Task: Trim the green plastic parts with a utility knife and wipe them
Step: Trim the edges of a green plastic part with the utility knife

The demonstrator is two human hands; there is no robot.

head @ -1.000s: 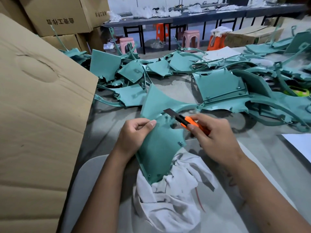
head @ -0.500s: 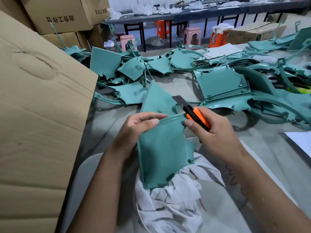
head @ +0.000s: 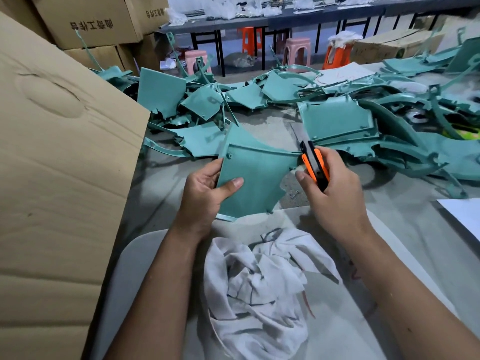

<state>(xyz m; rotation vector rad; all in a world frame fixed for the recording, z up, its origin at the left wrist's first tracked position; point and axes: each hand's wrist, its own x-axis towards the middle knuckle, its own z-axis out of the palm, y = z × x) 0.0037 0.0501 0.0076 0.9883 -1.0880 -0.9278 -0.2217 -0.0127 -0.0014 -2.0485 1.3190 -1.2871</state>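
My left hand (head: 205, 193) grips the left edge of a flat green plastic panel (head: 255, 178), thumb on its face, holding it above the table. My right hand (head: 335, 193) grips an orange and black utility knife (head: 313, 162). Its steel blade points up and away, just off the panel's upper right corner. A crumpled white rag (head: 259, 284) lies on a pale board in front of me, below both hands.
A heap of green plastic parts (head: 337, 120) covers the far and right side of the grey table (head: 405, 211). A large cardboard box flap (head: 57, 157) stands close on my left, more boxes behind it. White paper (head: 465, 214) lies at the right edge.
The green panel has been turned and lifted away from the rag, its smooth face now toward me. The knife moved from the panel's top edge to beside its upper right corner.
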